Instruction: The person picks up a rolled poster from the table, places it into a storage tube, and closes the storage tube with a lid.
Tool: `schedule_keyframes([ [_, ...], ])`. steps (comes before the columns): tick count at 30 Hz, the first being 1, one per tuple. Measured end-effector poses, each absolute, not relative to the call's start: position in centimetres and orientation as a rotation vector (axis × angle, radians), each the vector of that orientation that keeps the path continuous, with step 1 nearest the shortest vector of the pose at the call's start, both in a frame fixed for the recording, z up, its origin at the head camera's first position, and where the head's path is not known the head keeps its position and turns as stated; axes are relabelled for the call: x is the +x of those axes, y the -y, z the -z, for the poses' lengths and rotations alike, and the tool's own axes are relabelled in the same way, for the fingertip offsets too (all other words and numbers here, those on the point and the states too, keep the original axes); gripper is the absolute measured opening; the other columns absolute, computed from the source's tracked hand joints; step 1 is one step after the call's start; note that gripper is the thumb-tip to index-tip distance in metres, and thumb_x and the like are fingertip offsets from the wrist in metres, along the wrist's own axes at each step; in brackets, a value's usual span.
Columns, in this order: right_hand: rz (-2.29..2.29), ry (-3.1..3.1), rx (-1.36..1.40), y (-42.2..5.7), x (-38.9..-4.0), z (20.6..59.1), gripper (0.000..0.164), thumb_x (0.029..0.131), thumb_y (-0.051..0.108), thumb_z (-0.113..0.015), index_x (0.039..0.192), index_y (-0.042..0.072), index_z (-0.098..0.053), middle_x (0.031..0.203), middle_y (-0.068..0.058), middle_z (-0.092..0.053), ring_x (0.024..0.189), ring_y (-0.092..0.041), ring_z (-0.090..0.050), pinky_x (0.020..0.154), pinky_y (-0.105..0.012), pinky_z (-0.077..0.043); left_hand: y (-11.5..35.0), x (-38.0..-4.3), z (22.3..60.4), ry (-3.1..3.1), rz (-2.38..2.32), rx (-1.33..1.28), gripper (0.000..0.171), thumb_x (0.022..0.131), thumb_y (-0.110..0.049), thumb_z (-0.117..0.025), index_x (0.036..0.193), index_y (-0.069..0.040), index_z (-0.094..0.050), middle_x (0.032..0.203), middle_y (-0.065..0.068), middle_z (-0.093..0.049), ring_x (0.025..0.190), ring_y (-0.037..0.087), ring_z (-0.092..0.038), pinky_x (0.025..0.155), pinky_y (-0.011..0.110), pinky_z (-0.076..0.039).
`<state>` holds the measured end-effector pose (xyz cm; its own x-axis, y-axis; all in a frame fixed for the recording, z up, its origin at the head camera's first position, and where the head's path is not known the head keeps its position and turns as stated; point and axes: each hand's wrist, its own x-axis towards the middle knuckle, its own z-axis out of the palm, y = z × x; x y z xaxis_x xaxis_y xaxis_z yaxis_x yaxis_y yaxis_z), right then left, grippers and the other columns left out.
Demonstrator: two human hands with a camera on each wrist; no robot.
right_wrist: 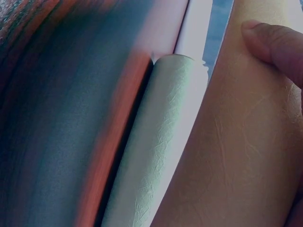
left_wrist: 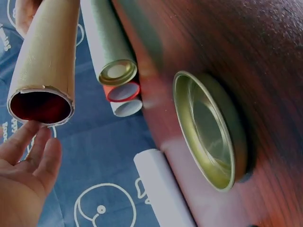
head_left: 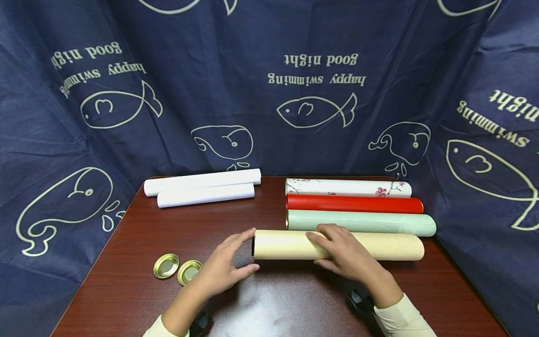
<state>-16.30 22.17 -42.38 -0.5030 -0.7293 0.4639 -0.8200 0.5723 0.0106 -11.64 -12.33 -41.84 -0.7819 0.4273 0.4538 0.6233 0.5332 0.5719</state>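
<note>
My right hand grips a cream-coloured cardboard tube around its middle, thumb on the near side. The tube lies level, its left end open and dark inside in the left wrist view. At that open end is my left hand, thumb and fingers spread apart, fingertips right at the rim and nothing held between them. In the right wrist view a fingertip presses the tube's wrinkled paper surface. Left of the left hand, two shallow gold metal lids lie on the table, the nearer one partly overlapped by the hand.
Behind the cream tube lie a pale green tube, a red tube and a white flowered tube. The green one has a gold end cap. Two white paper rolls rest at the back left. A dark blue curtain surrounds the table.
</note>
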Motion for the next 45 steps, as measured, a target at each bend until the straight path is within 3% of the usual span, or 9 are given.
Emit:
schedule_keyframes([
  [6, -0.287, 2.388, 1.246, -22.2, -16.4, 42.4, 0.075, 0.068, 0.032, -0.089, 0.134, 0.015, -0.057, 0.117, -0.011, -0.057, 0.105, -0.029, -0.057, 0.088, -0.048, -0.047, 12.2, -11.2, 41.8, 2.55, 1.228, -0.876, 0.082, 0.079, -0.022, -0.086, 0.149, -0.014, -0.044, 0.14, 0.007, -0.056, 0.12, 0.028, -0.058, 0.094, 0.046, -0.051],
  [14, -0.302, 2.38, 1.258, -22.1, -16.5, 42.7, 0.075, 0.068, 0.032, -0.089, 0.134, 0.015, -0.057, 0.116, -0.011, -0.057, 0.104, -0.028, -0.057, 0.088, -0.047, -0.047, 13.3, -11.6, 42.4, 2.517, 1.208, -0.878, 0.079, 0.081, -0.019, -0.085, 0.148, -0.013, -0.044, 0.136, 0.006, -0.06, 0.122, 0.024, -0.058, 0.092, 0.044, -0.053],
  [24, -0.317, 2.381, 1.251, -22.1, -16.7, 42.7, 0.075, 0.068, 0.032, -0.088, 0.134, 0.014, -0.058, 0.117, -0.011, -0.057, 0.105, -0.028, -0.057, 0.089, -0.048, -0.047, 16.3, -11.8, 43.4, 2.694, 1.085, -0.805, 0.063, 0.084, -0.021, -0.082, 0.139, -0.011, -0.055, 0.132, 0.006, -0.062, 0.125, 0.026, -0.055, 0.101, 0.048, -0.046],
  [31, -0.327, 2.395, 1.243, -22.2, -16.7, 42.5, 0.074, 0.07, 0.033, -0.087, 0.134, 0.014, -0.057, 0.116, -0.01, -0.057, 0.106, -0.027, -0.057, 0.09, -0.047, -0.047, 17.0, -12.2, 44.4, 2.775, 0.852, -0.948, 0.047, 0.079, -0.023, -0.084, 0.12, -0.006, -0.068, 0.123, 0.009, -0.065, 0.115, 0.029, -0.06, 0.097, 0.049, -0.048],
  [45, -0.33, 2.402, 1.235, -21.9, -16.4, 42.9, 0.074, 0.071, 0.035, -0.086, 0.135, 0.015, -0.057, 0.117, -0.009, -0.056, 0.105, -0.026, -0.057, 0.088, -0.046, -0.047, 17.0, -11.7, 45.7, 2.889, 0.617, -1.068, 0.059, 0.064, -0.033, -0.09, 0.114, -0.01, -0.07, 0.116, 0.004, -0.063, 0.104, 0.025, -0.059, 0.088, 0.041, -0.052],
])
